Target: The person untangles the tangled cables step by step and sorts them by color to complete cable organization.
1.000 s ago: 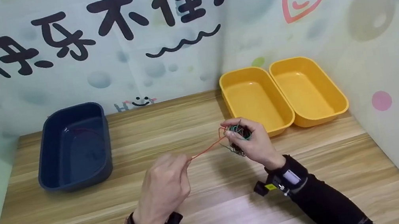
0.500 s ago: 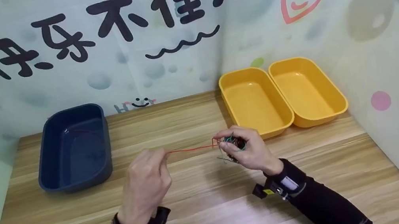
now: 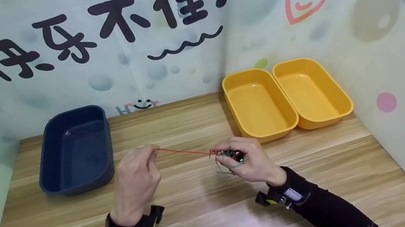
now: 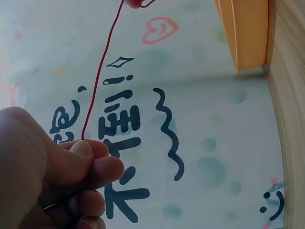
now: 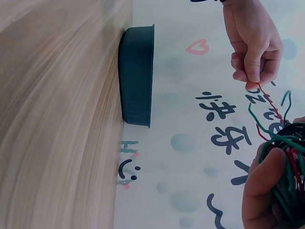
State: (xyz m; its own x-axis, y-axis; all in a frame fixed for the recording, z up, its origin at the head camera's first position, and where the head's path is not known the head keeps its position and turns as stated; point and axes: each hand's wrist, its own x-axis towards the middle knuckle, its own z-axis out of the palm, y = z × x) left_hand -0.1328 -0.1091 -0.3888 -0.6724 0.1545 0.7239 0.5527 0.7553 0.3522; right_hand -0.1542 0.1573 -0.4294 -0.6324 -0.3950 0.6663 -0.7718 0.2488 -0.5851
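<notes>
A thin red wire [image 3: 184,151] runs taut between the two hands, above the table. Its left end is pinched between the thumb and forefinger of my left hand [image 3: 134,185]; the left wrist view shows that pinch close up. My right hand [image 3: 252,159] grips a tangled bundle of wires [image 5: 288,160], green, black and red, from which the red wire comes out. Loose green ends [image 5: 259,120] stick out from the bundle. Fingers hide part of the bundle in the head view.
A dark blue bin [image 3: 88,160] stands at the back left, with a faint red strand [image 3: 85,132] inside. Two yellow bins, one [image 3: 263,110] beside the other [image 3: 313,92], stand at the back right. A printed backdrop [image 3: 179,68] rises behind the wooden table [image 3: 203,219].
My left hand has moved left and slightly up, drawing a longer stretch of red wire out of the bundle. My right hand has shifted a little left and nearer, still gripping the bundle.
</notes>
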